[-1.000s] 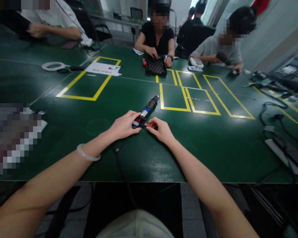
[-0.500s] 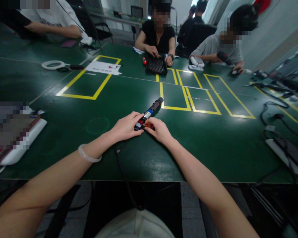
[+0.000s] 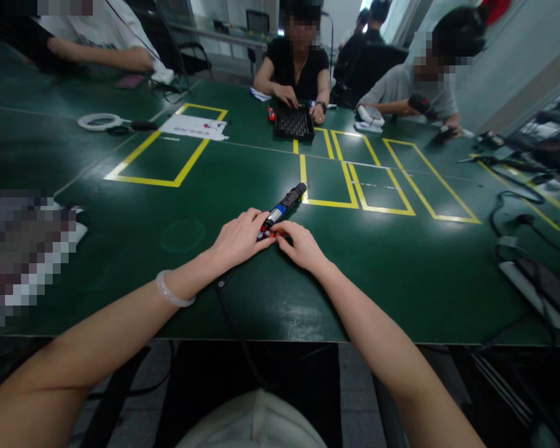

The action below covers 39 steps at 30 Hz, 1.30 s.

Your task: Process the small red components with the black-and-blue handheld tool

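Observation:
A long black device (image 3: 291, 200) lies at a slant on the table, its black end pointing away to the right. Silver and blue show along its middle, and small red parts sit at its near end. My left hand (image 3: 238, 239) is closed around that near end from the left, hiding part of it. From the right, my right hand (image 3: 301, 244) pinches at a small red-orange part (image 3: 272, 234) there. The fingers cover most of this part, so its kind cannot be made out.
The green table (image 3: 242, 168) bears yellow tape outlines. A black cord (image 3: 231, 317) hangs over the near edge. Across from me, a person handles a black tray (image 3: 294, 124); another holds a dark tool (image 3: 422, 107). A white ring-shaped item (image 3: 100, 122) and paper (image 3: 193, 127) lie far left.
My left hand has shifted slightly right and up along the device, covering its near end more. The right hand has barely moved and stays at the red-orange part.

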Each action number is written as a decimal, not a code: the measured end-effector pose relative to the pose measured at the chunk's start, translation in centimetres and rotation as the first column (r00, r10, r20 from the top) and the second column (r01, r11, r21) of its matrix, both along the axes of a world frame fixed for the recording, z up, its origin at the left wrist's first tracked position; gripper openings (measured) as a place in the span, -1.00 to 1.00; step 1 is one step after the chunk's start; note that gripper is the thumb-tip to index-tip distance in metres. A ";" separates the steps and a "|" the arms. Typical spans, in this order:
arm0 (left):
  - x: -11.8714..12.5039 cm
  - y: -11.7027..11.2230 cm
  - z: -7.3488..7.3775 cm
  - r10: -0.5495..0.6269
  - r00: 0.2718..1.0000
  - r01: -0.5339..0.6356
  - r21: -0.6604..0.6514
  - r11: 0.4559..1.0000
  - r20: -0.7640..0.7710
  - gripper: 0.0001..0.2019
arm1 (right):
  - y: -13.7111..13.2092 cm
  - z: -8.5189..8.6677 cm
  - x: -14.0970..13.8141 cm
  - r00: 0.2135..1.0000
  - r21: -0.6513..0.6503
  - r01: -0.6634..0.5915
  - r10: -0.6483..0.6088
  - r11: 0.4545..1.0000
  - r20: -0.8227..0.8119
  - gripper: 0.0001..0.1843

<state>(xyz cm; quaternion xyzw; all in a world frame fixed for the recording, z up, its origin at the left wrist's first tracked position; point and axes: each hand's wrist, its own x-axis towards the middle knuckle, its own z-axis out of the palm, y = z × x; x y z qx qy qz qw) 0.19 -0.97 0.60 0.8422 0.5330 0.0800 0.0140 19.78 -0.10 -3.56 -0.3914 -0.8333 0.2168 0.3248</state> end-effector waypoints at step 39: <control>-18.4 7.5 -0.1 0.595 0.804 -0.586 0.157 0.795 -0.016 -0.54 | 0.2 0.3 0.9 0.999 -0.071 0.037 -0.036 0.997 0.007 -0.85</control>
